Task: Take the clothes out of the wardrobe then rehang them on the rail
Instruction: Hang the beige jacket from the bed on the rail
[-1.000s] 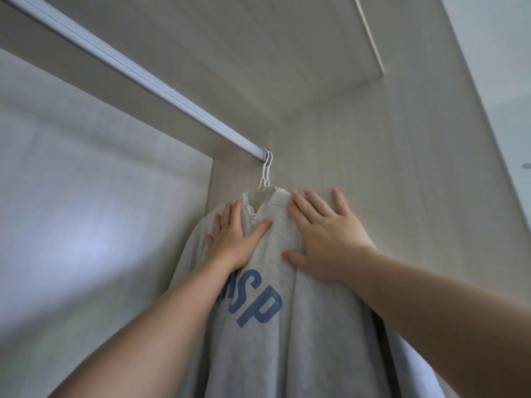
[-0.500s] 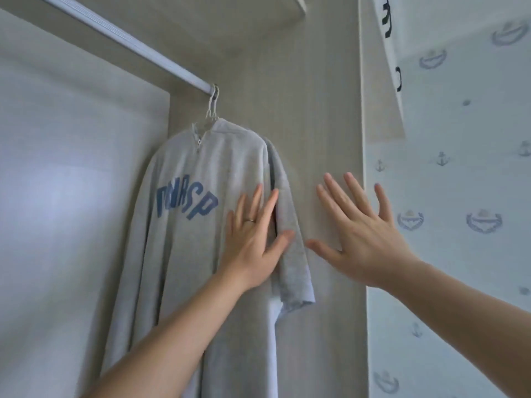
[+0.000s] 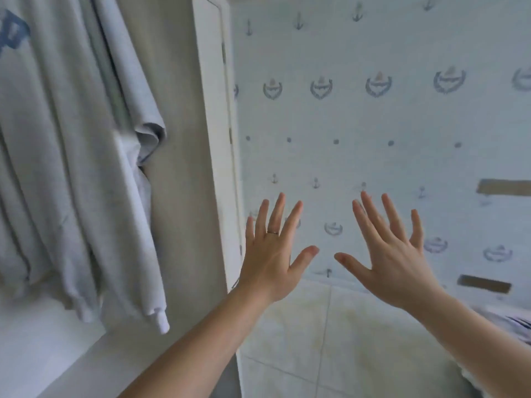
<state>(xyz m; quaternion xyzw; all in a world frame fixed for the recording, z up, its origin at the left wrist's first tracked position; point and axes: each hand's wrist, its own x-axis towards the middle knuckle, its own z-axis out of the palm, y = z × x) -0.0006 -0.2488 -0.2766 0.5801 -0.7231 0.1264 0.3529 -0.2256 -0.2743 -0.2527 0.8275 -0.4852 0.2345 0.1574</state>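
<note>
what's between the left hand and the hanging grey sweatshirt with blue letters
In the head view, the wardrobe's beige wood-grain side panel and its white front edge stand between the left hand and the grey sweatshirt.

Pale blue wallpaper printed in rows: small grey anchors, wreathed grey crests, round grey dots. Two brown rectangular strips on it at right, upper and lower. Cream glossy floor tiles below. Blurred white dark-striped fabric at right edge.
</note>
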